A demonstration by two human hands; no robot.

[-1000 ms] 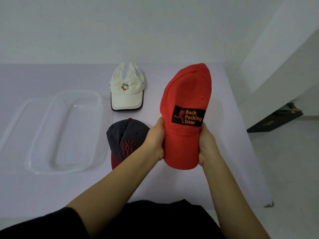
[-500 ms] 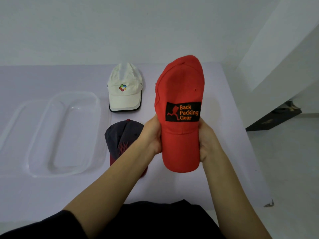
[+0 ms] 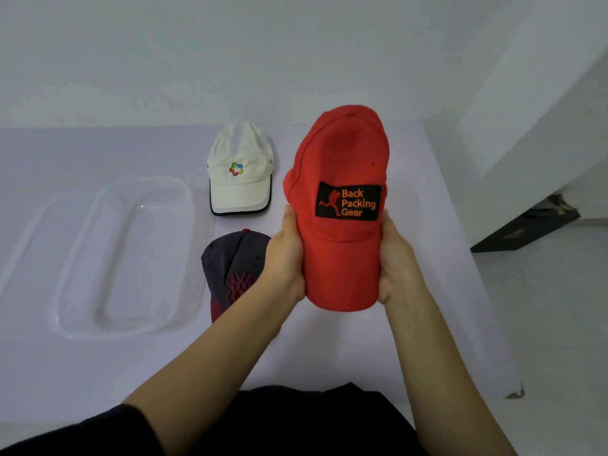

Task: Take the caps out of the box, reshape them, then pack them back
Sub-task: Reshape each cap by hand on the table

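Observation:
I hold a red cap [image 3: 340, 153] with a black "Back Packing Gear" patch up above the table, brim toward me. My left hand [image 3: 285, 255] grips the brim's left edge and my right hand [image 3: 396, 258] grips its right edge, curving the brim between them. A white cap [image 3: 239, 179] with a small coloured logo lies flat on the table behind. A dark grey cap [image 3: 230, 258] with a red brim lies nearer, partly hidden by my left wrist. The clear plastic box [image 3: 98, 317] sits open on the left with nothing in it.
A clear lid [image 3: 36, 225] lies under or beside the box at far left. The white table [image 3: 434, 291] ends at the right, with bare floor beyond and a dark object [image 3: 526, 225] by the wall. The wall runs along the table's far edge.
The red cap stays in both hands; it has tilted upright and shifted slightly left and higher, with the patch now level. The other caps and box have not moved.

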